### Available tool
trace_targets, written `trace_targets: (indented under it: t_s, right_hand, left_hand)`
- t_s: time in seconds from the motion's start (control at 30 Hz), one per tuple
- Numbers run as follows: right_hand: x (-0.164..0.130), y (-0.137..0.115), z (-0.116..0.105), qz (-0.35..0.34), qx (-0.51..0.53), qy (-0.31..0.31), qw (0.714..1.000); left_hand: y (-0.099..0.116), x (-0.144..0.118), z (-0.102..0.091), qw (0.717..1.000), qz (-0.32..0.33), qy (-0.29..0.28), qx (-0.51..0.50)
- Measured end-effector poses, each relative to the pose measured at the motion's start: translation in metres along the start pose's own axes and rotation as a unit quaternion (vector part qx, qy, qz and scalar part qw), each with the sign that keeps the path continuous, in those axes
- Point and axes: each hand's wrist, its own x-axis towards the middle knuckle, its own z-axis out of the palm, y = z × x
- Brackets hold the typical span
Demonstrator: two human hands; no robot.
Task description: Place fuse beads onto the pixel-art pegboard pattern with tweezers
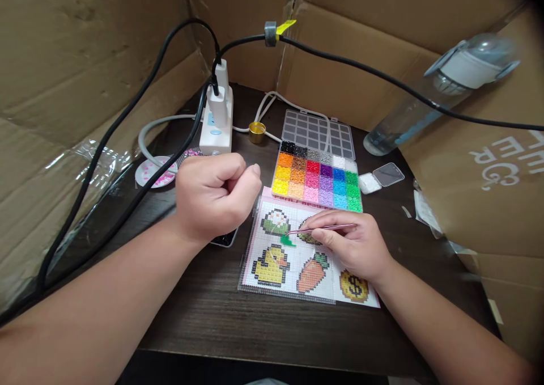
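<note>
My right hand [357,243] grips thin pinkish tweezers [325,228], whose tips point left over a small heap of green beads [287,240]. The heap lies on a clear pegboard [255,290] placed over a printed pattern sheet. Through it show a duck [271,266], a carrot [311,275], a green-and-white figure [276,221] and a round figure [309,232] partly covered by my right hand. My left hand [216,195] is a closed fist held above the table, left of the board; what it holds, if anything, is hidden.
Behind the board lies an opened bead box [317,176] with several coloured compartments. A white power strip [216,118], black cable [361,64], gold tape roll [256,132], dish of pink beads [155,172], small clear case [369,183] and leaning water bottle [442,93] surround it. Cardboard walls enclose the table.
</note>
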Motion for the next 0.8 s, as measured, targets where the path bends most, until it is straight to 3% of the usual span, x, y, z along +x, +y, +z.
trace_targets:
  t_s: [0.6, 0.67, 0.8]
  right_hand:
    - [0.0, 0.0, -0.002, 0.032, 0.024, 0.008, 0.999]
    - [0.0, 0.003, -0.008, 0.048, 0.053, 0.045, 0.996]
    - [0.005, 0.01, -0.038, 0.052, 0.127, 0.177, 0.975]
  left_hand:
    - [-0.002, 0.0, 0.0, 1.0, 0.0, 0.003, -0.002]
    - [-0.002, 0.001, -0.001, 1.0, 0.005, 0.004, 0.005]
    - [-0.002, 0.002, -0.004, 1.0, 0.007, 0.003, 0.019]
